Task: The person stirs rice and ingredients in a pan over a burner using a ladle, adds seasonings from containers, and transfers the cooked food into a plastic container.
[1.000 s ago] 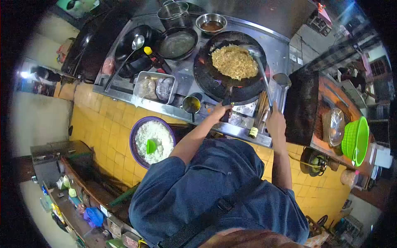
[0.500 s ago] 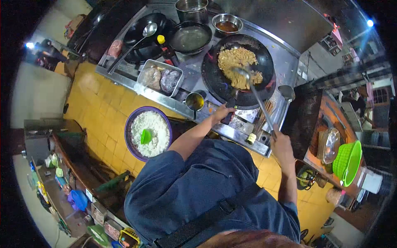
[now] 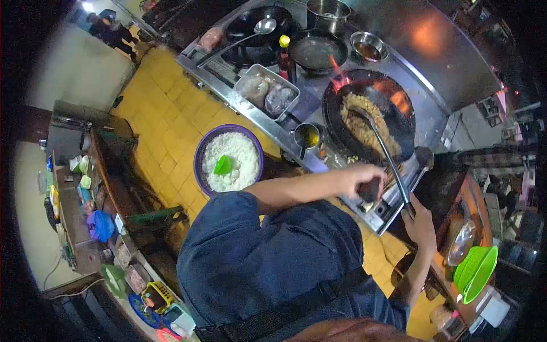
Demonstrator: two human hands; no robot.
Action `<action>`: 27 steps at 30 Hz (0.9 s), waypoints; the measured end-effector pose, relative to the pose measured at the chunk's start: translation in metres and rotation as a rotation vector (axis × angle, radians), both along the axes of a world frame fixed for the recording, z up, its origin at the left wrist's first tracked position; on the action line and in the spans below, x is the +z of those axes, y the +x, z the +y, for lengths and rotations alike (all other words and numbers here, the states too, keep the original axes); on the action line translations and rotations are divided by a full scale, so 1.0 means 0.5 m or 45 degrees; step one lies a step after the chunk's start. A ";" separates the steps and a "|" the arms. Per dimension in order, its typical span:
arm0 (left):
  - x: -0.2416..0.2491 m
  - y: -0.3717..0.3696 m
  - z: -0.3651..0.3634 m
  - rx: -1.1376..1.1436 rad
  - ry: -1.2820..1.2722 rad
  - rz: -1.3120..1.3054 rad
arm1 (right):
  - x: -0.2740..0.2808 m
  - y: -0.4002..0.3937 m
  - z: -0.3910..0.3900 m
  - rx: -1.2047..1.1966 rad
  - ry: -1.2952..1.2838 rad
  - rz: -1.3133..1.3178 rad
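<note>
My left hand [image 3: 366, 178] is closed round the dark handle of the wok [image 3: 403, 97], which is tilted over the burner with flames at its upper left side. Brown fried rice [image 3: 364, 122] lies along the wok's left and lower part. My right hand [image 3: 420, 223] grips the long handle of a metal ladle [image 3: 386, 149], whose bowl rests in the rice. Left of the wok, a small pot of yellow oil [image 3: 310, 135] sits at the stove's edge.
A purple basin [image 3: 259, 155] of white rice with a green scoop stands at the left. On the stove are a metal tray [image 3: 241, 74] of bags, a sauce bottle [image 3: 286, 64], a black pan [image 3: 319, 50] and a steel bowl [image 3: 376, 39]. A green basket [image 3: 476, 273] is at the right.
The wok has tilted and the rice has gathered into a long heap. Flames now show at its edge. My left hand has moved right with the handle, and the whole view has shifted.
</note>
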State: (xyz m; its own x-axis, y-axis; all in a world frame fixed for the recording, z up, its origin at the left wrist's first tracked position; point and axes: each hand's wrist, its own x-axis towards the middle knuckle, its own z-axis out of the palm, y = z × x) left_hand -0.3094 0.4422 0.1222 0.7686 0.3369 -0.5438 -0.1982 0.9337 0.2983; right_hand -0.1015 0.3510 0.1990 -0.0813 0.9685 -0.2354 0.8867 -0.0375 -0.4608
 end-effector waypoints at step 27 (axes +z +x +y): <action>-0.325 -0.058 0.048 0.101 0.840 0.440 | -0.298 -0.057 -0.005 -0.966 -0.567 1.225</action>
State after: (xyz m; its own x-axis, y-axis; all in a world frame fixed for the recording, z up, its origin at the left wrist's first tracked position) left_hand -0.3383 0.4662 -0.0403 0.5501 0.7241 -0.4160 -0.0509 0.5264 0.8487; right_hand -0.1299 0.3484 0.0501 0.1335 0.7015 -0.7001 -0.0997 -0.6933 -0.7137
